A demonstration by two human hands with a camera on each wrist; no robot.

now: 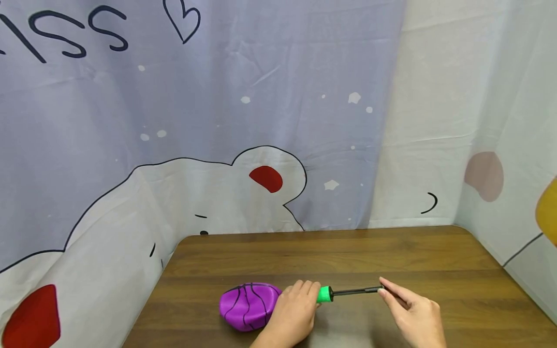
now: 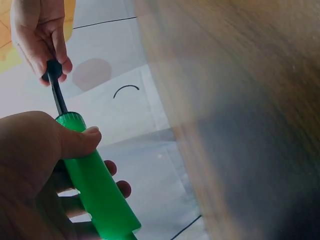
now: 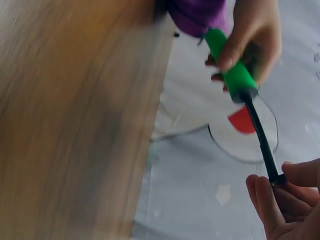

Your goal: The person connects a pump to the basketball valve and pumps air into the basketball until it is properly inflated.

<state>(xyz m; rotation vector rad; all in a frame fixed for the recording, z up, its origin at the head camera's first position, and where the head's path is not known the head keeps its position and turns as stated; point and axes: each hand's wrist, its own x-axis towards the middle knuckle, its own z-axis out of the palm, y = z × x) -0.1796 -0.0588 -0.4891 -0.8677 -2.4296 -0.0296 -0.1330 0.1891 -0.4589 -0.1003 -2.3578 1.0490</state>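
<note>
A purple ball with black lines (image 1: 249, 307), dented and looking underinflated, lies on the wooden table at the left. Beside it my left hand (image 1: 292, 311) grips the green barrel of a small hand pump (image 2: 97, 192), thumb on one side and fingers round the other. The pump's black rod (image 3: 259, 131) is drawn out to the right. At its far end my right hand (image 1: 415, 311) pinches the black handle (image 2: 52, 71) between thumb and fingers. In the right wrist view the barrel's other end meets the ball; the exact join cannot be made out.
The wooden table (image 1: 348, 253) extends behind and to both sides of the hands. A printed cloth (image 1: 261, 116) with bear drawings, stars and lettering hangs behind it, and pale cloth (image 1: 513, 116) covers the right side.
</note>
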